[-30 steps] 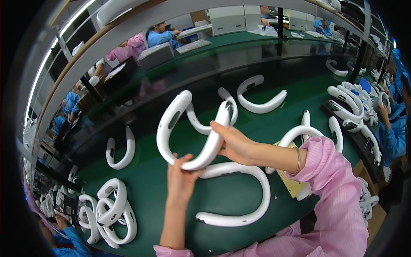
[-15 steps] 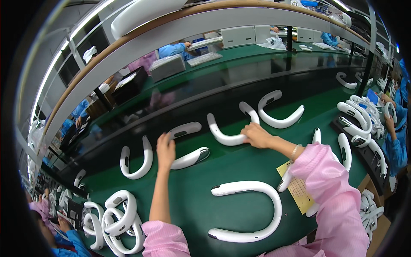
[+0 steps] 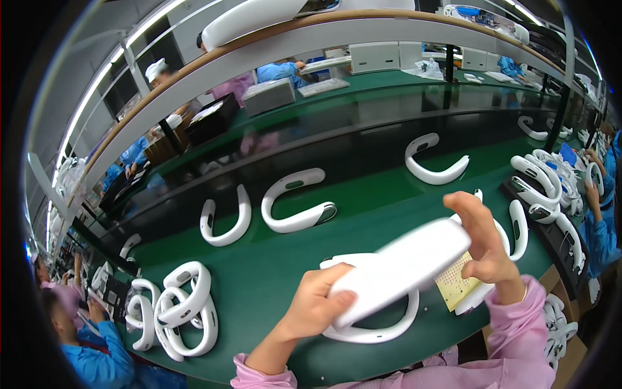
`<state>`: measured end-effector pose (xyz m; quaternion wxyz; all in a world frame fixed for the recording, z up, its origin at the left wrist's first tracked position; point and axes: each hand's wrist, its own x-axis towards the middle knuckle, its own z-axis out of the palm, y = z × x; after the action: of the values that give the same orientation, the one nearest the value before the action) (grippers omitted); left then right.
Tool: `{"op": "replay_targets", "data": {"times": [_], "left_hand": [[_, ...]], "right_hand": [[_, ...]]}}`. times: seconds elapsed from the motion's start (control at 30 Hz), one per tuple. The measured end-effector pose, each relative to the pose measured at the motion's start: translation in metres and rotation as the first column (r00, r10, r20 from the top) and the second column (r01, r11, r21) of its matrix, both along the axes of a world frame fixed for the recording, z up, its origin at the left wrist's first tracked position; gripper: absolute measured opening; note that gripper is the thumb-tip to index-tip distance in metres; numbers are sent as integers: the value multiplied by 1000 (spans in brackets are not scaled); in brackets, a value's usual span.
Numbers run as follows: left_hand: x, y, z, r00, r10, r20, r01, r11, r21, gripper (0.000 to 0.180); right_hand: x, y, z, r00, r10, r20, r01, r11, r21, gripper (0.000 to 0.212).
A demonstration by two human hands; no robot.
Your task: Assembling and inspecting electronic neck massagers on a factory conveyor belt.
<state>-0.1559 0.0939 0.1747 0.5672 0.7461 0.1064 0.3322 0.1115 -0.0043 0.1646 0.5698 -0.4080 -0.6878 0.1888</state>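
Observation:
My left hand (image 3: 317,301) is closed around one end of a white U-shaped neckband device (image 3: 405,262), thumb on top. It is held raised and tilted above the table, slightly blurred, and its broad smooth side faces up. At its far right end is my right hand (image 3: 484,243), fingers and thumb spread apart; whether it touches the shell I cannot tell. Partly hidden below the raised piece, another white neckband (image 3: 376,334) lies on the green table (image 3: 253,324). A yellow perforated card (image 3: 455,285) lies under my right hand, beside further white pieces.
Farther back lie separate neckbands, one on the left (image 3: 243,223), one in the middle (image 3: 275,220) and one on the right (image 3: 434,175). A stack of neckbands (image 3: 194,292) sits at left. A black tray (image 3: 551,240) holds several at right. Co-workers in blue sit on both sides.
One neckband has left the back row and is now raised near me in my left hand. My left hand came nearer and right; my right hand moved right and spread its fingers.

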Motion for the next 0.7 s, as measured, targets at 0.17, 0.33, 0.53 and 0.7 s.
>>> {"op": "replay_targets", "data": {"times": [0.17,0.33,0.53,0.7], "left_hand": [[-11,-27,-18,940,58,336,205,692,-693,57],[-15,-54,-21,886,94,454,245,736,-631,49],[-15,-58,-40,832,154,533,324,644,-693,51],[-12,-59,-50,799,184,573,379,586,-717,50]], "right_hand": [[-38,-17,-64,723,19,-690,-359,864,-353,69],[-64,-24,-83,447,-36,-894,-610,719,-334,49],[-64,-30,-92,564,-68,-823,-521,745,-417,39],[-59,-32,-94,646,-107,-756,-430,767,-476,29]]}}
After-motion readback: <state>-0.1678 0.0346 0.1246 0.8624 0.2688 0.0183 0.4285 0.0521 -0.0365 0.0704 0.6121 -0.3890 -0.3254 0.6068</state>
